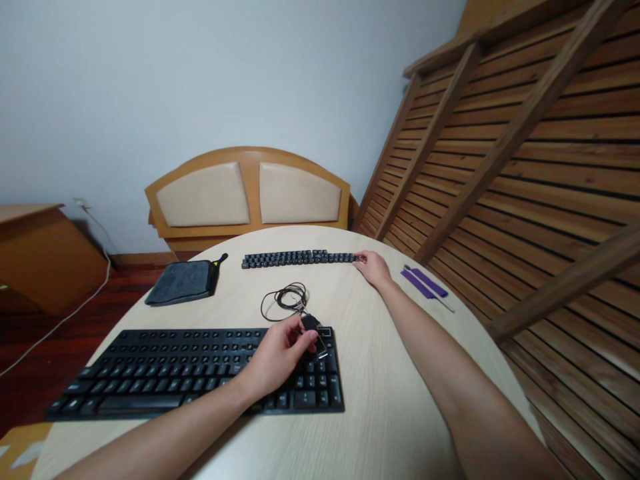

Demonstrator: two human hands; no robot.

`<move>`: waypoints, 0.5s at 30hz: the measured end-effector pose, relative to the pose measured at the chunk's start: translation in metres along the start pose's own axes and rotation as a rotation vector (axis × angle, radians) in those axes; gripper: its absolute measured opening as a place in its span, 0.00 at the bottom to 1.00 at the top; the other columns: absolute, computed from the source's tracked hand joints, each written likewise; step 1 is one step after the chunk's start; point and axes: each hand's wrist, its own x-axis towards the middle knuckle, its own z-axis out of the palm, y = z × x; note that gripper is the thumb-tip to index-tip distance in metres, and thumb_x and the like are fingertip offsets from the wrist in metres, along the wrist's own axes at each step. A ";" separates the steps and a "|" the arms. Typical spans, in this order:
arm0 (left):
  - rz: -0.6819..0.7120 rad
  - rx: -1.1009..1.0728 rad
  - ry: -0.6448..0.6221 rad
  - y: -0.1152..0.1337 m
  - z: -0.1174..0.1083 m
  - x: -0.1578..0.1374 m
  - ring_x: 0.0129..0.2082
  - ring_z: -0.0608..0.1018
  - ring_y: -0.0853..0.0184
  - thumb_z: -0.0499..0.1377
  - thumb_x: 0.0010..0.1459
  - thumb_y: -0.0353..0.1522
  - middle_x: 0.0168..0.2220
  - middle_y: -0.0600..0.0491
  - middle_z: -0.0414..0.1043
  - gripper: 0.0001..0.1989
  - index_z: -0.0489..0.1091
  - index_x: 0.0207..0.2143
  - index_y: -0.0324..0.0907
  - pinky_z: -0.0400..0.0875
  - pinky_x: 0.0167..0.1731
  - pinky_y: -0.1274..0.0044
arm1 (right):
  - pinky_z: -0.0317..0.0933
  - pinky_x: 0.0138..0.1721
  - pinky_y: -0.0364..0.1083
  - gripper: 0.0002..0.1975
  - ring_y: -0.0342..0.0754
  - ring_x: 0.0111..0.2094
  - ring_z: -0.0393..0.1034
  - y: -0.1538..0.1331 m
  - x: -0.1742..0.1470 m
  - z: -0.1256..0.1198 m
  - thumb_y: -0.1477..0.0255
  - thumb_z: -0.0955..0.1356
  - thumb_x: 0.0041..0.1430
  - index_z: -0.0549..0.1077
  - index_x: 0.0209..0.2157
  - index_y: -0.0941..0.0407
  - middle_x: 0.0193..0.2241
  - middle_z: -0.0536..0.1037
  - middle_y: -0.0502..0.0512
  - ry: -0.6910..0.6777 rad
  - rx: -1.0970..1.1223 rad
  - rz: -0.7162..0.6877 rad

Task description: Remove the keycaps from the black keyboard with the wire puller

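Note:
A black keyboard (165,373) lies across the near left of the table, its upper rows without keycaps and its lower rows capped. Over its right-hand part, my left hand (280,350) is closed on a keycap puller (311,323) with a black handle and thin wire prongs pointing down at the keys. Farther back, loose black keycaps (285,258) stand lined up in neat rows. At the right end of those rows my right hand (373,267) has its fingertips pinched together on a keycap; the fingers partly hide it.
The keyboard's coiled black cable (287,300) lies behind it. A folded grey cloth (183,280) with a black-handled item beside it sits at the left. Purple strips (425,282) and a thin metal tool (443,303) lie near the round table's right edge. Wooden slats (525,173) stand beyond.

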 end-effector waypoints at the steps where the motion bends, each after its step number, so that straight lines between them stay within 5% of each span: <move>1: 0.000 0.000 -0.001 0.000 0.000 0.000 0.29 0.75 0.65 0.57 0.62 0.39 0.26 0.54 0.73 0.11 0.67 0.30 0.41 0.67 0.32 0.75 | 0.64 0.40 0.44 0.14 0.48 0.38 0.73 0.000 0.000 0.000 0.69 0.71 0.54 0.78 0.43 0.55 0.38 0.79 0.56 0.002 -0.002 -0.001; 15: 0.015 0.008 -0.002 -0.001 0.000 0.000 0.29 0.75 0.65 0.56 0.62 0.38 0.26 0.53 0.73 0.12 0.67 0.30 0.41 0.68 0.32 0.74 | 0.63 0.41 0.44 0.12 0.47 0.38 0.73 -0.002 0.002 0.003 0.68 0.72 0.55 0.78 0.41 0.54 0.38 0.79 0.56 0.005 -0.014 0.006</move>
